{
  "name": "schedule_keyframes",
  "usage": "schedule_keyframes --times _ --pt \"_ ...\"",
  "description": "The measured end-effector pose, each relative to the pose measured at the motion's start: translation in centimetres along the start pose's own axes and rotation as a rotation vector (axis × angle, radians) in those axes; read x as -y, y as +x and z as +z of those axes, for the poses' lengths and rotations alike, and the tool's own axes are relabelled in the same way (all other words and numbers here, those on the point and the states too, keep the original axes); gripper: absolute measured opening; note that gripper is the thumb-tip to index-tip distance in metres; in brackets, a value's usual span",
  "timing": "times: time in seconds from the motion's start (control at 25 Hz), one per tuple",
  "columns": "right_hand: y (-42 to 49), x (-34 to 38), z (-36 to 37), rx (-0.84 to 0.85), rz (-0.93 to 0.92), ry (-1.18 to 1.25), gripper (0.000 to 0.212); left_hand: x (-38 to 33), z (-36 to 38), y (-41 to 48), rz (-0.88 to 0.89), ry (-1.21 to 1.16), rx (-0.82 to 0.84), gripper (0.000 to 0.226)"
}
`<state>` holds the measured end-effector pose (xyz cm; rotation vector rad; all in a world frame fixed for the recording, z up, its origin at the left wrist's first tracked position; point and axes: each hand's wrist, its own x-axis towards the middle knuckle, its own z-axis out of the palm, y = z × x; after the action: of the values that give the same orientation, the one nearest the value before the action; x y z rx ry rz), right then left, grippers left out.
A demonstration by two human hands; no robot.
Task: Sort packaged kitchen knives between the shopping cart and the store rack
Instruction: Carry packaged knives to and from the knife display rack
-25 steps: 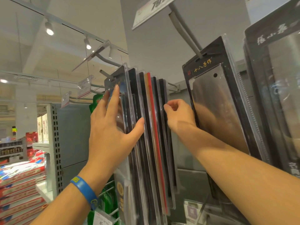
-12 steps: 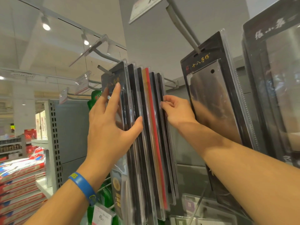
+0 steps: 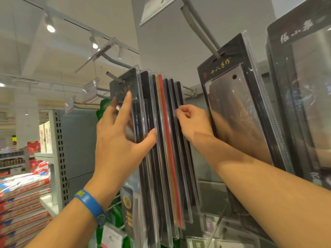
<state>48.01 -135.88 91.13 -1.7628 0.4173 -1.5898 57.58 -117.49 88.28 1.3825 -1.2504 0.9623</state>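
A row of several packaged knives [image 3: 161, 140] hangs edge-on from a rack hook [image 3: 114, 76] at the centre. My left hand [image 3: 121, 138] lies flat on the front black package [image 3: 123, 86], fingers straight up its face, thumb pressed against the edges of the packs behind. My right hand [image 3: 193, 122] reaches in from the right and its curled fingers pinch the edges of the rearmost packs. A cleaver in a black blister pack [image 3: 238, 104] hangs on the neighbouring hook [image 3: 198, 29] to the right. No shopping cart is in view.
Another large knife pack [image 3: 308, 86] hangs at the far right. Empty hooks with price tags [image 3: 89, 90] stick out at the left, over green packages [image 3: 105, 108]. Stacked red bags [image 3: 21, 199] lie at lower left beside a grey shelf upright [image 3: 59, 158]. A price label [image 3: 111, 238] sits below.
The view has shifted slightly. My right hand's fingers have slid a little further onto the edges of the rear packs. My left hand stays flat on the front package.
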Motion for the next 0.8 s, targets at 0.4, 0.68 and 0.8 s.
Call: schedule_keyframes --times 0.4,0.68,0.8 --pt "-7.1 0.9 0.0 0.195 0.09 0.372 0.062 -1.7 -0.4 -2.1 0.086 -0.066 -0.123 0.065" --pt "-11.9 5.7 -5.4 -0.225 -0.434 -0.062 0.018 -6.8 2.3 -3.9 -0.031 -0.53 0.023 0.02" --pt "-12.0 6.5 -9.5 -0.343 -0.526 -0.33 0.02 -7.8 4.7 -3.3 -0.224 -0.669 0.232 0.039"
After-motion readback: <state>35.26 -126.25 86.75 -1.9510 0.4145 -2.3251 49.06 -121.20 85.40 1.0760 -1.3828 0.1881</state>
